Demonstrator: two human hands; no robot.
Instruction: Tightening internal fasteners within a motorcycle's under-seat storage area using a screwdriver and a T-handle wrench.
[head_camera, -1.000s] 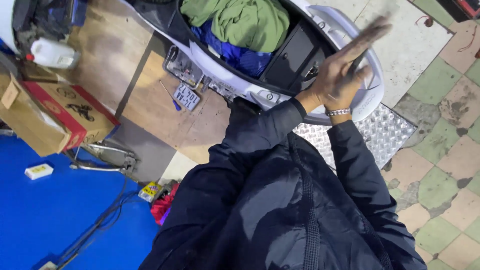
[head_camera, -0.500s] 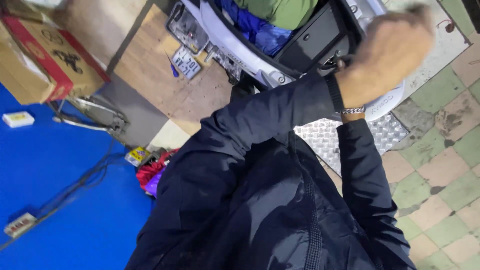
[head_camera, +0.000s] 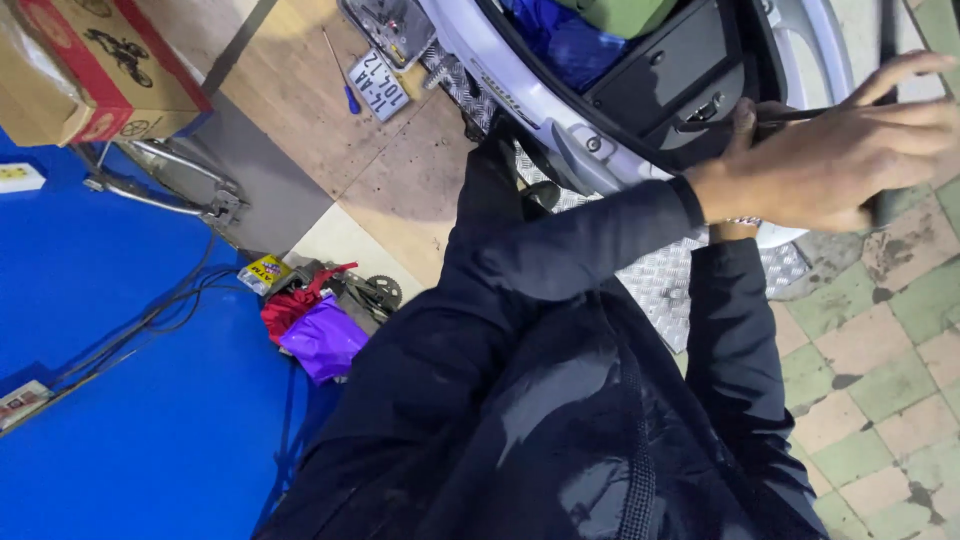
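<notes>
My left hand (head_camera: 830, 160) reaches across my body to the right, with its fingers stretched out and apart over a dark upright strip (head_camera: 882, 205) beside the white scooter (head_camera: 560, 120). Its thumb lies next to a thin dark rod (head_camera: 795, 115) at the rim of the open storage compartment. That compartment holds a black box (head_camera: 670, 70), blue cloth (head_camera: 560, 40) and green cloth (head_camera: 620, 15). Only the wrist of my right hand (head_camera: 735, 228) shows, wearing a metal band; the rest is hidden under my left hand. My dark jacket fills the lower middle.
A number plate (head_camera: 378, 82) and a blue-handled screwdriver (head_camera: 342, 78) lie on the wooden boards. A cardboard box (head_camera: 90, 60) stands top left over a chrome frame (head_camera: 170, 185). A purple bag (head_camera: 325, 340), red cloth (head_camera: 290, 305) and cables (head_camera: 150, 320) lie by the blue mat (head_camera: 120, 420).
The view has tilted and moved closer to the scooter. My left hand has gone from a closed shape over the compartment rim to stretched, spread fingers further right.
</notes>
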